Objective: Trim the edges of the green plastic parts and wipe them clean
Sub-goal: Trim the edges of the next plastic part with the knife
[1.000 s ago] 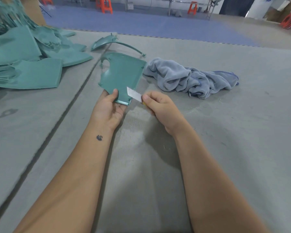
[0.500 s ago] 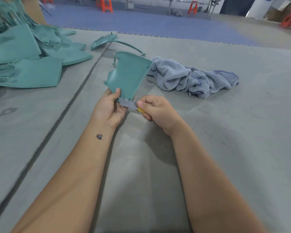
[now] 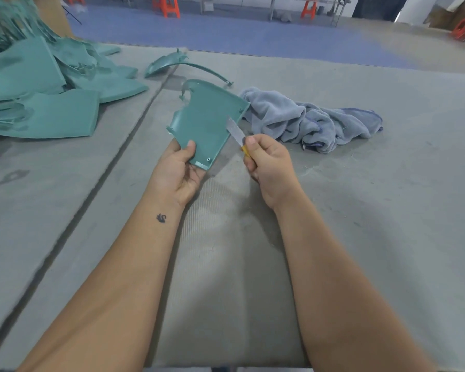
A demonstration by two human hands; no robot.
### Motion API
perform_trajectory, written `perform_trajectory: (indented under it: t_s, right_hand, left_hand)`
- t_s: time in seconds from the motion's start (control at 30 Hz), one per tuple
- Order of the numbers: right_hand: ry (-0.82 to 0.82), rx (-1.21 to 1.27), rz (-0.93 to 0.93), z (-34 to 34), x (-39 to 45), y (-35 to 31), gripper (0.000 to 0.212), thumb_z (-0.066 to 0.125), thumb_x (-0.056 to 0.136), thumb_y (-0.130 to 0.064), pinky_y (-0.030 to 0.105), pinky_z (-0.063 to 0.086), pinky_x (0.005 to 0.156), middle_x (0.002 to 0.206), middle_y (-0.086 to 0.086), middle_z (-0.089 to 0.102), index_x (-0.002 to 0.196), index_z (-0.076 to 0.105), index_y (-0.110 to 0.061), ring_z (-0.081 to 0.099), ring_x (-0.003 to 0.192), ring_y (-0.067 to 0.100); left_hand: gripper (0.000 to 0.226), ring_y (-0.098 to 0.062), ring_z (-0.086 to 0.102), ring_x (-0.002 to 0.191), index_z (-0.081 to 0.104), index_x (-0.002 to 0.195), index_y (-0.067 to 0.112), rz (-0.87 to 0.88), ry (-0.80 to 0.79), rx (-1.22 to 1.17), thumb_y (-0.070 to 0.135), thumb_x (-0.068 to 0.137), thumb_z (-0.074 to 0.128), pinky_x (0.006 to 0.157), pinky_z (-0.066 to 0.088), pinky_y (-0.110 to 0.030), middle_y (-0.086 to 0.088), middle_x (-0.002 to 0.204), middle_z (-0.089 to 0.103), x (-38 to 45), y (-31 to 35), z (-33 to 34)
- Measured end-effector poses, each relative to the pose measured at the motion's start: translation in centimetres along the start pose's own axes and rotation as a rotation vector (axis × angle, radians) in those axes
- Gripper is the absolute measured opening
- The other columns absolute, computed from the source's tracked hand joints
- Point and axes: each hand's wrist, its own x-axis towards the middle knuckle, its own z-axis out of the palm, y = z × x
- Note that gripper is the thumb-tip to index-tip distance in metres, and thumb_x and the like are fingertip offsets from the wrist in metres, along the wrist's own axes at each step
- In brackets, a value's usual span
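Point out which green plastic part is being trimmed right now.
The flat green panel gripped by the left hand, with the blade against its right edge. The curved part and the pile lie untouched.

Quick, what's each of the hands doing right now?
Left hand: holding the green plastic part.
Right hand: gripping a small blade.

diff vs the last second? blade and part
The right hand swept the blade from the green part's lower right edge down to its bottom corner, then back up along the right edge. The left hand tilted the part meanwhile, grip unchanged. The grey cloth and the pile of parts stayed put.
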Motion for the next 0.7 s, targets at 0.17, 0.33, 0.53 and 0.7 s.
perform_trajectory:
  t_s: [0.17,0.33,0.53,0.7]
  right_hand:
    - [-0.265,-0.324,-0.002,0.7,-0.6,0.1,0.029,0.054,0.098,-0.01,0.021,0.032,0.051,0.046,-0.007,0.044,0.071,0.061,-0.017,0.037,0.046,0.007]
    - [-0.106,-0.244,0.022,0.7,-0.3,0.0,0.031,0.051,0.1,-0.012,0.021,0.027,0.049,0.048,-0.005,0.038,0.07,0.057,-0.015,0.03,0.048,0.008]
    - [0.128,-0.042,0.036,0.4,0.7,0.5,0.029,0.051,0.1,-0.015,0.016,0.027,0.045,0.051,-0.006,0.037,0.073,0.058,-0.015,0.03,0.047,0.006]
    - [0.315,0.381,0.129,-0.7,1.0,0.2,0.025,0.046,0.103,-0.018,0.018,0.025,0.042,0.054,-0.004,0.042,0.08,0.055,-0.012,0.03,0.044,0.007]
  left_hand:
    - [0.028,-0.014,0.071,0.073,0.057,0.105,0.012,0.078,0.018,-0.002,-0.001,0.102,0.032,0.065,0.059,-0.027,-0.005,0.092,0.07,0.2,-0.2,0.1]
    - [0.029,-0.016,0.072,0.072,0.053,0.119,0.01,0.049,0.022,0.035,-0.001,0.102,0.032,0.06,0.059,-0.029,-0.009,0.1,0.067,0.0,-0.1,0.2]
    - [0.029,-0.017,0.073,0.073,0.056,0.113,0.014,-0.004,-0.005,0.105,-0.001,0.102,0.034,0.056,0.059,-0.029,-0.004,0.089,0.074,-0.3,0.1,0.1]
    - [0.028,-0.016,0.072,0.074,0.058,0.109,0.014,-0.054,-0.029,0.127,-0.001,0.101,0.035,0.062,0.06,-0.028,-0.004,0.087,0.075,-0.2,0.3,-0.1]
